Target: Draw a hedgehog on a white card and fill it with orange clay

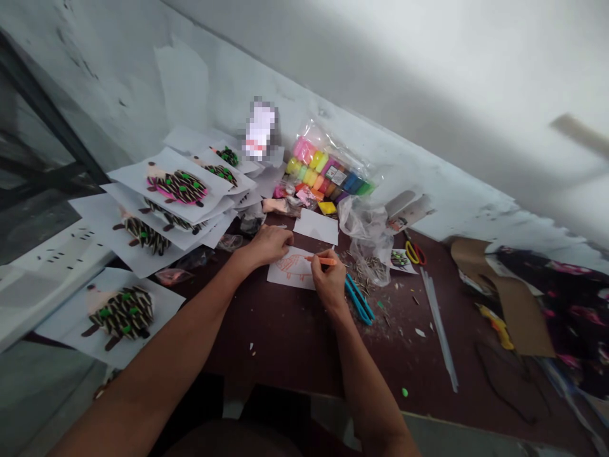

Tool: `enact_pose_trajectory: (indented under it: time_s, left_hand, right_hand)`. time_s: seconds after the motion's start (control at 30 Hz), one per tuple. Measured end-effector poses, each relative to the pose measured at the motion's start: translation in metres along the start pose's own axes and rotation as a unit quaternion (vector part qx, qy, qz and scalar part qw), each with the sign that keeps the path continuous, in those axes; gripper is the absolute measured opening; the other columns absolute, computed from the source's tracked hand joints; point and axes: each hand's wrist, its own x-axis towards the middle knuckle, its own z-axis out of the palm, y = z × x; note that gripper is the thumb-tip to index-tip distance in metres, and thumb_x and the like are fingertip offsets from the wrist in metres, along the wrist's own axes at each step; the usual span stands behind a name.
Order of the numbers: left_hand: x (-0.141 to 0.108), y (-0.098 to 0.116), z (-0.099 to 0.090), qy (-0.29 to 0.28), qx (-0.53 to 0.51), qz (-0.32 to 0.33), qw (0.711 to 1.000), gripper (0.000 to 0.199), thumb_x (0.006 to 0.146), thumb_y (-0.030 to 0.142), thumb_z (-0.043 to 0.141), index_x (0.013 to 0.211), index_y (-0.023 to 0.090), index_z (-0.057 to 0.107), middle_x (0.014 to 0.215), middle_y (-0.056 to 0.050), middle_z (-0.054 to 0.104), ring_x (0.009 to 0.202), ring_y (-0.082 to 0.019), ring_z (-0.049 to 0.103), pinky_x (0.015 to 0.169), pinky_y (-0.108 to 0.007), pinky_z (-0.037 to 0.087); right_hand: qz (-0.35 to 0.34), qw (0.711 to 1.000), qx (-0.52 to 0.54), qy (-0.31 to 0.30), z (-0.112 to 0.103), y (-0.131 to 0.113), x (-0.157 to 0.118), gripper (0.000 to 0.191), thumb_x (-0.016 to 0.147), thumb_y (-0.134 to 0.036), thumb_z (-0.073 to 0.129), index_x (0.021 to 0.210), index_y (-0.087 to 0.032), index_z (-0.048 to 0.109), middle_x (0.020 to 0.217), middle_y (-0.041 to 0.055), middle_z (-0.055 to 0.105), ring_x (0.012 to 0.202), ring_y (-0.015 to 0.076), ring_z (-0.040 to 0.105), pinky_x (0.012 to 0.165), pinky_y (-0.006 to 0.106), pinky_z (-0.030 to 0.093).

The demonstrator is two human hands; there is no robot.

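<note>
My right hand [329, 279] is closed around an orange marker [326, 260], its tip on a small white sheet of paper [280, 274]. Orange lines on that sheet form a rounded drawing with short legs. At the sheet's upper left edge rests my left hand [269, 244], fingers bent and pressed together against the paper; its fingertips are partly hidden. Just beyond lies a blank white card [316, 226]. Blue tweezers [359, 299] lie right of my right hand, beside a pile of small dark sticks [366, 273].
Sheets with hedgehog pictures [178, 184] are stacked at left; another hedgehog sheet [118, 314] lies nearer. Behind are colored clay packs [328, 171] and a blurred-out phone [260, 130]. Scissors [415, 249], clear glue sticks [438, 330] and a yellow glue gun [497, 325] lie at right.
</note>
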Motion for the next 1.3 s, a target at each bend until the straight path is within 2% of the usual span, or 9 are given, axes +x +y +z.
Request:
enact_pose_trajectory:
  time_s: [0.17,0.73,1.3]
  left_hand:
    - [0.0003,0.0001,0.0020,0.007,0.009,0.001,1.000,0.023,0.080,0.014,0.054,0.095,0.018,0.071,0.094,-0.007,0.073,0.092,-0.022,0.065,0.083,-0.033,0.043]
    - [0.0014,-0.0012,0.0068,0.021,0.019,-0.001,1.000,0.024,0.081,0.014,0.053,0.096,0.018,0.071,0.095,-0.006,0.073,0.093,-0.023,0.066,0.082,-0.034,0.043]
    - [0.0015,-0.0014,0.0046,0.012,0.010,0.001,1.000,0.024,0.080,0.014,0.053,0.096,0.020,0.070,0.095,-0.006,0.073,0.094,-0.022,0.065,0.085,-0.034,0.043]
  right_hand:
    - [-0.018,1.000,-0.010,-0.010,0.0023,0.0002,-0.0017,0.019,0.083,-0.034,0.052,0.072,-0.020,0.058,0.066,-0.0007,0.063,0.058,0.0137,0.054,0.058,0.025,0.037]
    - [-0.010,1.000,0.007,-0.029,0.0046,0.0037,-0.0019,0.019,0.085,-0.036,0.052,0.076,-0.021,0.058,0.068,-0.0009,0.063,0.059,0.0140,0.054,0.058,0.025,0.037]
    - [-0.001,1.000,0.002,-0.019,0.0025,-0.0016,-0.0017,0.018,0.082,-0.034,0.053,0.073,-0.020,0.058,0.065,-0.0011,0.063,0.057,0.0136,0.053,0.056,0.024,0.038]
